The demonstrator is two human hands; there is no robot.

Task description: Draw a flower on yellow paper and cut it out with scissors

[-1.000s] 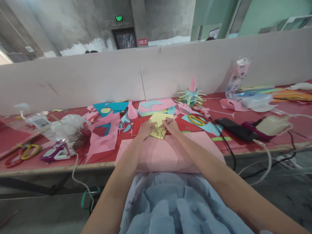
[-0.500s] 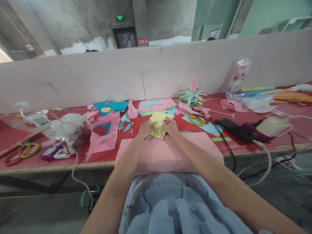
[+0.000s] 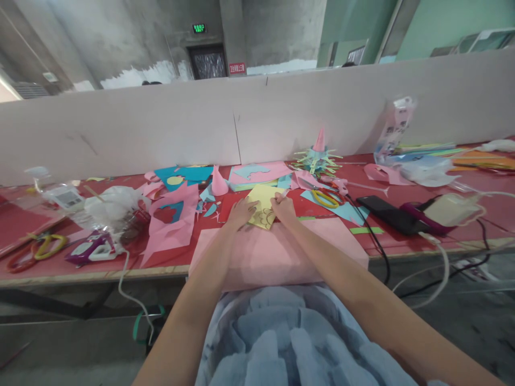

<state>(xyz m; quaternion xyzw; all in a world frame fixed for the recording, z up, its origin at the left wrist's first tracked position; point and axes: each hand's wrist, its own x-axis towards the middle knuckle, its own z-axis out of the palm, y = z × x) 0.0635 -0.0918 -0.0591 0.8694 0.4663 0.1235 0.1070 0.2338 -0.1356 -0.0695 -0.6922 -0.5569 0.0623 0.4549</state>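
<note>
A sheet of yellow paper [image 3: 262, 196] with dark curved, scallop-like lines on its lower part lies before me, over red and pink sheets. On its left edge rests my left hand [image 3: 240, 213], fingers stretched out flat and holding nothing. My right hand [image 3: 284, 208] is closed around a whitish pen [image 3: 285, 192] at the paper's right side; the pen's tip is hidden by the fingers. Under my wrists a large pink sheet [image 3: 277, 254] hangs over the table's front edge. A pink paper cone [image 3: 219, 182] stands just beyond my left hand.
Yellow-handled scissors [image 3: 325, 199] and a black phone [image 3: 386, 213] lie to the right, with cables near the edge. A fringed paper piece with a pink cone [image 3: 318, 153] stands behind. Leftward are a purple glue gun [image 3: 92, 248], more scissors [image 3: 49, 247] and cut pink paper [image 3: 177, 236].
My right hand and the pen have shifted very slightly over the yellow paper. The left hand stays in its place. The camera view has moved a little.
</note>
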